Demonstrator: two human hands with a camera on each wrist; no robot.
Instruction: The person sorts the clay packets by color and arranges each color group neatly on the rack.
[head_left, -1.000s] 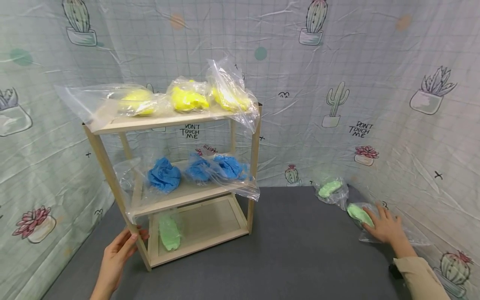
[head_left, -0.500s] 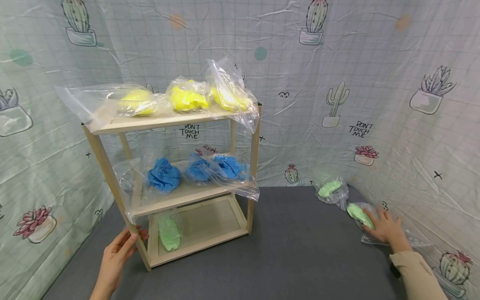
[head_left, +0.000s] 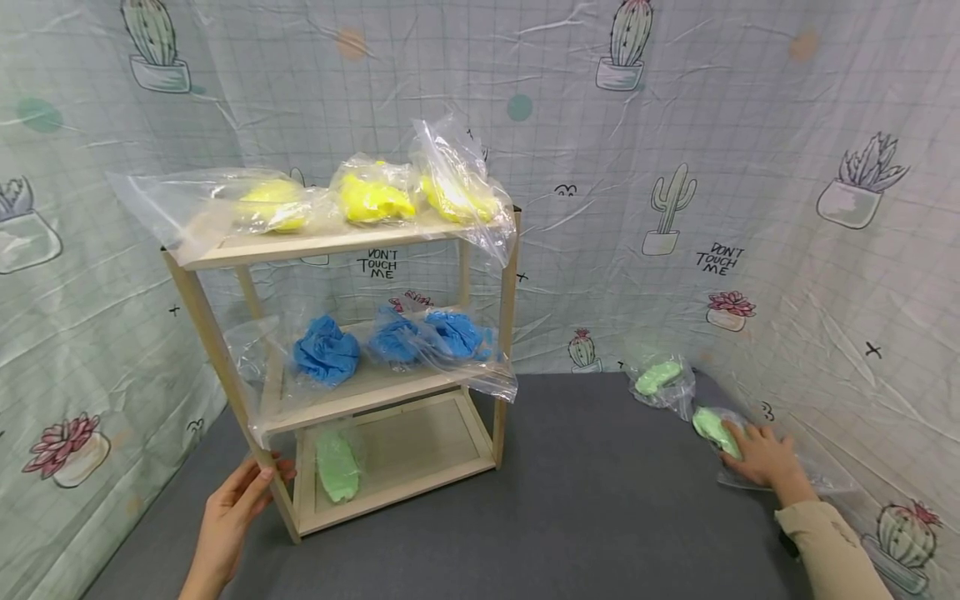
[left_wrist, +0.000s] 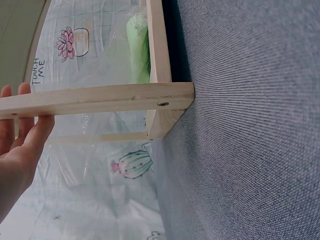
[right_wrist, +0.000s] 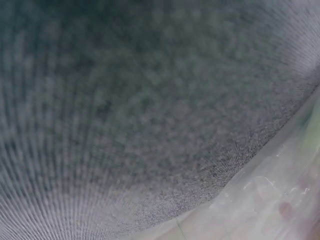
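At the lower left of the wooden shelf, my left hand grips its front post, thumb on one side and fingers on the other. My right hand is on a clear plastic bag with a light green lump at the right of the table, fingers and thumb about the lump. Another bagged green lump lies just behind it. A third bagged green lump is on the left of the bottom shelf. In the right wrist view only a blurred edge of clear bag shows.
Bags with yellow lumps fill the top shelf, one overhanging its left end. Bags with blue crumpled lumps line the middle shelf, and bag edges hang past its front. Dark grey cloth covers the table; a cactus-print curtain surrounds it.
The right hand's spread fingers have drawn closer together about the green lump, and the hand has shifted slightly left. The left hand and the shelf stay as they were.
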